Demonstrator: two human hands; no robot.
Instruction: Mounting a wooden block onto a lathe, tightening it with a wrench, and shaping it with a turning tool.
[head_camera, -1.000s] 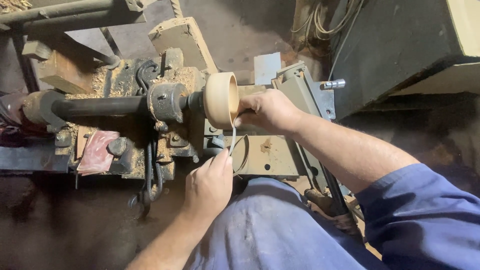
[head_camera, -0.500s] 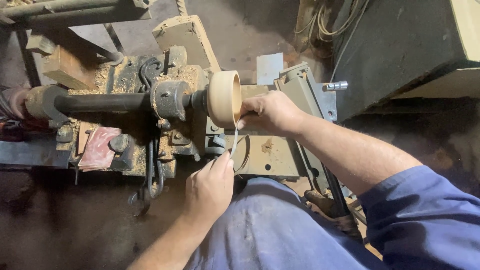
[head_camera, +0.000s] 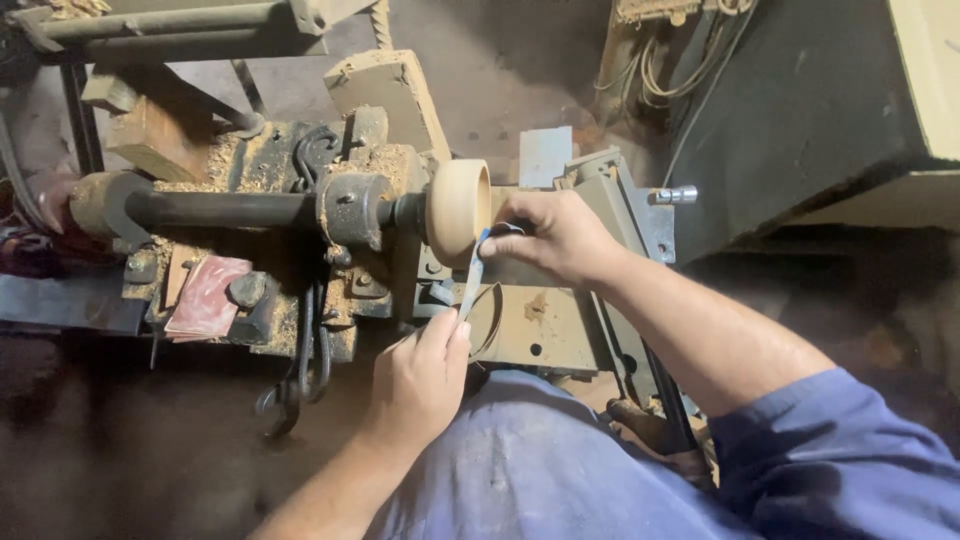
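A person in blue work clothes leans over an old, sawdust-caked wood lathe (head_camera: 300, 215), seen from above, with a pale round wooden workpiece (head_camera: 458, 210) mounted on the end of the dark horizontal spindle shaft (head_camera: 220, 210). A thin blue-grey strip (head_camera: 472, 275) runs from one hand to the other, passing against the workpiece's right-hand rim. The right hand (head_camera: 550, 235) is closed around the strip's upper end, fingers curled just beside the open face of the workpiece; the left hand (head_camera: 420, 385) pinches the lower end between thumb and fingers, below and slightly left of the rim. The strip hangs taut and nearly upright between them. Room is tight: the right hand sits wedged between the workpiece and the grey metal bracket (head_camera: 620, 215) behind it, while the left hand hovers over the rusted tool-rest plate (head_camera: 535, 325), close to the person's blue-clad lap (head_camera: 540, 470). To the left, a dark hook and chain (head_camera: 300, 370) dangle off the lathe's front edge, and a reddish scrap of sheet (head_camera: 205, 295) lies on the bed. A wooden block (head_camera: 150, 140) rests at the upper left, and a dark cabinet (head_camera: 790, 100) crowds the upper right, with loose wires (head_camera: 660, 60) beside it. The bare floor at lower left offers the only open space.
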